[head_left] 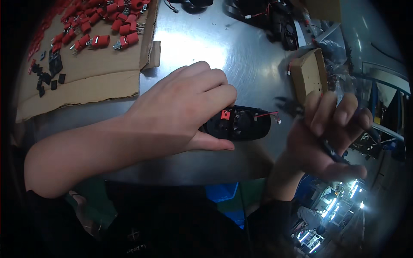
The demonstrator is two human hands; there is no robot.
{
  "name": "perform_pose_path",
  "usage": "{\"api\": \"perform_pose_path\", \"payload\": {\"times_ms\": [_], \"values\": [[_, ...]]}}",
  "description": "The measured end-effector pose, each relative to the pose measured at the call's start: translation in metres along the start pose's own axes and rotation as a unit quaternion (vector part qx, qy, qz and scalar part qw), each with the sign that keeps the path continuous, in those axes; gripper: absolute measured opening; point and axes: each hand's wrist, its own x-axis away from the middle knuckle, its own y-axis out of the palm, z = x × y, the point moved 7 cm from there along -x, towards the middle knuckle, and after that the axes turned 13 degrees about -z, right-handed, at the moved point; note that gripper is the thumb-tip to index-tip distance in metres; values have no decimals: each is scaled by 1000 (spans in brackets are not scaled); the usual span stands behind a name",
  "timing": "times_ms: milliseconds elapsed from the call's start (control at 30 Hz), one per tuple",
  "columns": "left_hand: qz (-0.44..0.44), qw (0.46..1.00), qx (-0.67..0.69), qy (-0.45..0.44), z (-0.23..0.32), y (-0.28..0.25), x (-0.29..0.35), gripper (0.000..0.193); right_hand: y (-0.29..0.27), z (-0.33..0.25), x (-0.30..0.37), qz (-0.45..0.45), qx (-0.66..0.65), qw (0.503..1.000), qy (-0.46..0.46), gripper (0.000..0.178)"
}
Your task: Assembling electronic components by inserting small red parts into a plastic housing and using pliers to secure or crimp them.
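Note:
My left hand [189, 96] is closed on a black oblong plastic housing [260, 127], thumb along its near edge and fingers over its far side. Inside the housing show a small red part [225, 115] and a round black part that looks like a speaker [244, 121]. A thin red and dark wire [267, 114] sticks out over the housing's right end, with a small white connector at its tip. To the right, my raised right hand [327, 131] is closed round dark pliers [289, 106], whose blurred jaws point left toward the housing, apart from it.
A cardboard tray [99, 84] at the far left holds many red parts [101, 41] and several small black pieces [55, 64]. More black housings with wires [289, 32] lie at the back right. Beside them stand a small cardboard box [307, 73] and clear plastic bags [333, 49].

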Motion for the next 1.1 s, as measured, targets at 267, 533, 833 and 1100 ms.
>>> {"api": "perform_pose_path", "payload": {"times_ms": [267, 533, 833, 1100], "values": [[-7, 1000, 30, -2, 1, 0, 3, 46, 68, 29, -18, -54, -56, 995, 55, 89], [-27, 999, 37, -19, 0, 2, 3, 45, 72, 37, -20, -38, -45, 994, 96, 86], [-51, 998, 32, -33, -4, 7, 2, 41, 83, 47, -25, -57, -68, 988, 127, 74], [-125, 992, 17, -8, -5, 3, 0, 42, 48, 73, -31, -150, -329, 929, 82, 45]]}}
